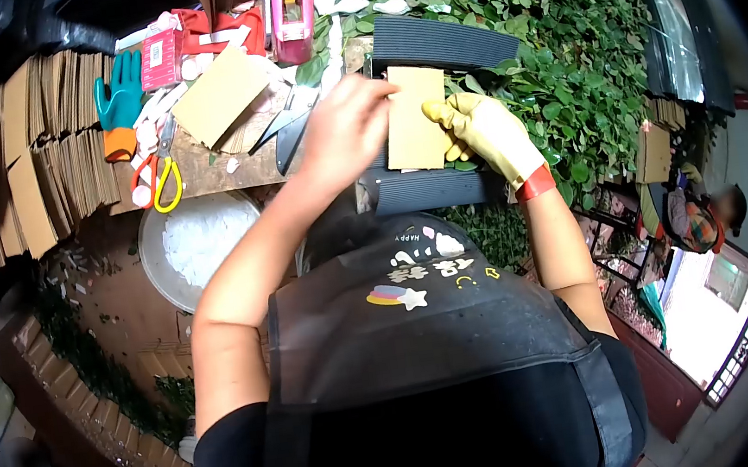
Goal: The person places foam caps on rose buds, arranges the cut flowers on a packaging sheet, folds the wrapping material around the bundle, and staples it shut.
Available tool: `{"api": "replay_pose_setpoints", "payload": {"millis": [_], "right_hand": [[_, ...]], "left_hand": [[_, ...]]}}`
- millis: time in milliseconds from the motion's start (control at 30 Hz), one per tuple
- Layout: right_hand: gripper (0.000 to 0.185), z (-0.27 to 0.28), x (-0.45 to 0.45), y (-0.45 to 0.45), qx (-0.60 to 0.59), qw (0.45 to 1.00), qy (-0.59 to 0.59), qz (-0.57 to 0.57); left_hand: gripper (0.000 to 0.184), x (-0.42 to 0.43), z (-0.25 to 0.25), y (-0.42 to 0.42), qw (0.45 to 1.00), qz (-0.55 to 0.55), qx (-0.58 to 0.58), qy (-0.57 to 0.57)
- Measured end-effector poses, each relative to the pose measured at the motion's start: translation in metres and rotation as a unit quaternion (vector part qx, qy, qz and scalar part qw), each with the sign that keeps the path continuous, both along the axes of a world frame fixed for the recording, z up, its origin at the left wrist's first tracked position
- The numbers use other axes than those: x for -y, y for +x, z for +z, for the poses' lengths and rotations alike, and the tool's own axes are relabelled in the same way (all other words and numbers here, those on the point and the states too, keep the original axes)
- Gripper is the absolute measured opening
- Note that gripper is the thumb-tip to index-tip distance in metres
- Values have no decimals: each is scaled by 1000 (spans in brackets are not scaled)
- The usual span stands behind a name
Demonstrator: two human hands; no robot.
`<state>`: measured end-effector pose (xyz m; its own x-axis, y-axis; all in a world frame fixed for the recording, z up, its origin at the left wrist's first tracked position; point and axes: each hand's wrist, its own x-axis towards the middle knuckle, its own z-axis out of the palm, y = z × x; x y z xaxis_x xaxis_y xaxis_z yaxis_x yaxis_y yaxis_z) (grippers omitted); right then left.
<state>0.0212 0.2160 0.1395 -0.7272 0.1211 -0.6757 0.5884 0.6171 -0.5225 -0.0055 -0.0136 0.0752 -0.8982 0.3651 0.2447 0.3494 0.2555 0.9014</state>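
Leafy stems [548, 53]: a broad green heap on my right and beyond my hands.
Apron [423, 330]: dark, printed, across my front.
Cardboard stacks [35, 135]: folded brown pieces, packed on my left.
Counter [245, 170]: in front of me, brown and littered with white scraps.
Basin [207, 245]: round, holding white pieces, below the near edge of the counter, on my left.
Far ribbed piece [444, 41]: black, just beyond the tan card [413, 135].
Near ribbed piece [434, 191]: black, between the card and my apron.
Right hand [487, 131]: in a pale yellow glove with a red band at the wrist; I'm grasping the tan card at its right side, thumb over its face.
Left hand [347, 129]: bare, fingers bent, fingertips at the card's upper left edge; I can't tell whether they pinch it.
Tan card: between my two hands, long side pointing away from me, over the black ribbed surface.
Second card [220, 100]: tilted, on my left.
Tape dispenser [293, 15]: pink, beyond my left hand.
Teal glove [120, 101]: orange cuff, beside the cardboard stacks.
Scissors [163, 171]: one red and one yellow handle, near the teal glove.
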Motion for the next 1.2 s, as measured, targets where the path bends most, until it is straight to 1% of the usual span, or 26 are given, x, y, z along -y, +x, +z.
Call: {"api": "replay_pose_setpoints", "payload": {"millis": [33,100,133,167,200,233,300,333,400,433,500,567,600,667,700,767,833,867,900,933,967,1000,1033,1133,1167,1200], "right_hand": [[50,0,-1,-1,-5,998,38,43],[44,0,-7,-6,-21,984,116,130],[42,-6,-13,-4,-14,992,63,108],[46,26,1,-8,13,992,54,109],[49,31,0,-6,-25,982,106,156],[53,34,-3,-2,-60,965,157,201],[62,65,-10,19,-78,976,70,193],[62,88,-9,26,27,982,18,184],[51,68,-52,61,148,966,-162,134],[49,52,-66,72,212,954,-138,160],[29,-17,-104,109,201,966,-146,73],[19,-16,-103,112,14,980,-152,125],[23,-14,-98,111,-80,973,-156,151],[41,-7,-78,119,-259,935,-161,181],[51,-1,-68,120,-350,903,-157,192],[59,20,-45,83,-592,776,-75,201],[71,42,-30,62,-519,808,136,246],[67,32,-30,46,-506,811,135,260],[51,14,-34,27,-572,773,90,260],[42,14,-36,14,-403,861,93,295],[36,17,-36,7,-218,917,93,319],[31,13,-37,9,-319,897,98,289],[32,8,-36,7,-322,903,100,265],[37,0,-34,5,-258,954,33,149],[39,-7,-35,0,-225,966,14,126],[40,-13,-36,-5,-191,976,-6,103]], "left_hand": [[41,-8,7,-8,994,-88,-63,-32],[79,-31,6,-15,964,-149,-158,-156],[90,-40,9,-18,953,-176,-125,-215],[101,-47,18,-22,936,-202,-90,-273],[111,-52,24,-27,914,-231,-54,-330],[114,-56,26,-31,905,-243,-36,-348],[105,-57,31,-37,889,-266,-23,-372],[99,-60,30,-38,884,-265,-10,-385],[99,-61,28,-37,884,-255,-5,-391],[100,-62,29,-37,884,-252,-5,-394],[101,-62,37,-37,879,-255,13,-403],[104,-61,39,-37,878,-254,22,-405],[108,-61,39,-37,875,-255,28,-410],[110,-59,36,-34,883,-250,28,-397],[111,-59,35,-36,887,-248,24,-389],[109,-57,17,-36,901,-228,-15,-368],[105,-56,9,-35,913,-217,-47,-342],[92,-56,14,-35,911,-221,-30,-347],[86,-56,13,-38,906,-225,-19,-358],[79,-58,10,-40,900,-229,-6,-370],[73,-59,9,-43,895,-232,6,-380],[57,-60,7,-47,892,-223,2,-393],[54,-57,6,-50,902,-227,-1,-366],[40,-46,23,-55,930,-224,3,-292],[38,-50,47,-50,886,-237,16,-397],[39,-43,45,-38,884,-223,-115,-394]]}}
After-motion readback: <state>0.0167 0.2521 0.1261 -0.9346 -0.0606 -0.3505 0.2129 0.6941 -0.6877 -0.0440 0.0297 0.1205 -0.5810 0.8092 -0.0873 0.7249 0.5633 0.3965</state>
